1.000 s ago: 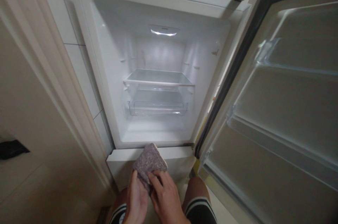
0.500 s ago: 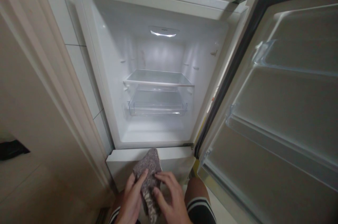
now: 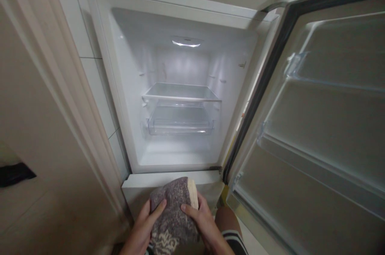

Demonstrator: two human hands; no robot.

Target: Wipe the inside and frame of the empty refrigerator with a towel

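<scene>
A grey-brown patterned cloth (image 3: 176, 207) with a cream edge is held low in the view, in front of the fridge. My left hand (image 3: 150, 217) grips its left side, thumb lying on top and fingers behind. On the right side, my right hand (image 3: 202, 215) holds the cloth the same way, near the cream edge. Beyond the hands stands the fridge (image 3: 120, 86) with its door swung out. Inside are a glass shelf (image 3: 182, 91) and, below it, a clear drawer (image 3: 180, 128).
The fridge door (image 3: 325, 126) with its clear racks fills the right side. A beige door frame (image 3: 45, 46) runs along the left. Below the fridge compartment is a white lower panel (image 3: 141, 181). A knee (image 3: 224, 219) shows at the lower right. A dark object (image 3: 16, 174) lies far left.
The cloth has been spread wider and now shows its cream edge on the right. My right hand has shifted to its right side and closed on it. The view has tilted slightly.
</scene>
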